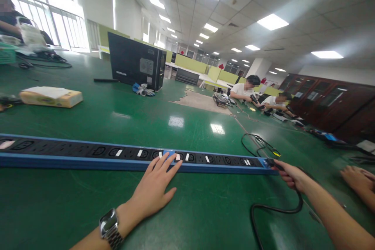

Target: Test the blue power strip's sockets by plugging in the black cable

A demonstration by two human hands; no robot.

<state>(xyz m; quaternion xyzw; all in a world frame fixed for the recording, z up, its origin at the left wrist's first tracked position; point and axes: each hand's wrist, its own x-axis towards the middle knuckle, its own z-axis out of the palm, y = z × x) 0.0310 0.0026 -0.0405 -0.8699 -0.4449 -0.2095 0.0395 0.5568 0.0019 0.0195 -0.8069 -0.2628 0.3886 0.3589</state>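
A long blue power strip [129,167] with black sockets and several small white stickers lies across the green table. My left hand [156,181], a watch on its wrist, rests flat on the middle of the strip with its fingers spread. At the strip's right end, my right hand [293,175] is closed around a black plug [274,163]. The plug meets the strip's end; whether it is seated in it I cannot tell. From it a thick black cable [274,206] loops down over the table toward the front edge of the view.
A black computer case [137,62] stands at the back with gloves [143,90] beside it. A yellow tissue pack [51,97] lies at left. Behind the strip's right end is a coiled thin cable [258,140]. Another person's hand [357,177] rests at far right; people sit farther back.
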